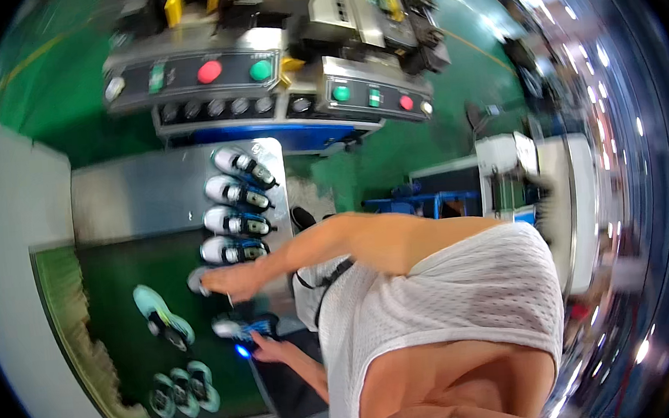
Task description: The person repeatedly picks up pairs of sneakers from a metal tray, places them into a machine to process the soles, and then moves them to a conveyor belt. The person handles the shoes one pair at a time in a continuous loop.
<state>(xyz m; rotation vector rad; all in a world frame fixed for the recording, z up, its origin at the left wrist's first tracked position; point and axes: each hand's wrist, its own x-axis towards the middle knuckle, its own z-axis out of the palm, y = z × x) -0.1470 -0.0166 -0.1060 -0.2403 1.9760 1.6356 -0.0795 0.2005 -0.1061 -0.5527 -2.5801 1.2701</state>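
shoes with white toes and blue-and-black rear parts (pixel 229 221), four of them, are lying side by side near the edge of a grey metal tabletop (pixel 136 189), their toes pointing left. just below this row, the right hand (pixel 232 282) is reaching over a pale, rounded shoe toe (pixel 198 280); blur is hiding the fingers, so i cannot tell whether its grip is spread or pinching. the left hand (pixel 272 350) is resting its fingertips at the near end of a white-and-bright-blue shoe (pixel 243 327); whether that grip is pinching, i cannot tell. a small glowing blue light (pixel 242 351) is shining just beside it. on the dark green surface (pixel 119 261), a pale mint sole-shaped piece (pixel 153 304) is lying apart, and three similar mint-edged pieces (pixel 182 391) are lying together below it.
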